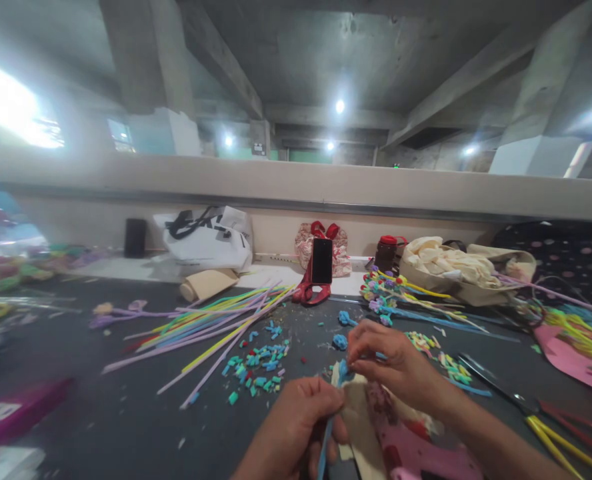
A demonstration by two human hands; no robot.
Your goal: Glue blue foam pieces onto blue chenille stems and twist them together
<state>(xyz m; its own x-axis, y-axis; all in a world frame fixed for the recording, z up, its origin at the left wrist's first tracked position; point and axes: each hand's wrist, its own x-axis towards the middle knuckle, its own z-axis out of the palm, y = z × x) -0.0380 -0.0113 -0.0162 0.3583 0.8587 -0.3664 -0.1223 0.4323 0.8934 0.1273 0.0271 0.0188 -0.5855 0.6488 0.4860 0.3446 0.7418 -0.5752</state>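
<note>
left hand [306,417] gripping a blue stem [327,443], right hand [396,363] pinching its top; phone [322,261] upright beyond, scissors [519,400] at right

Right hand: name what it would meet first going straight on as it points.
Past the blue fuzzy stem at its fingertips, the right hand would probably meet the small blue fuzzy ball first, though it may pass above; height is unclear.

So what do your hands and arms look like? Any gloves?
No gloves: my left hand and right hand are both bare. My right forearm is bare too, with no sleeve in view. I see no watch or bracelet; rings are too blurry to tell.
</note>
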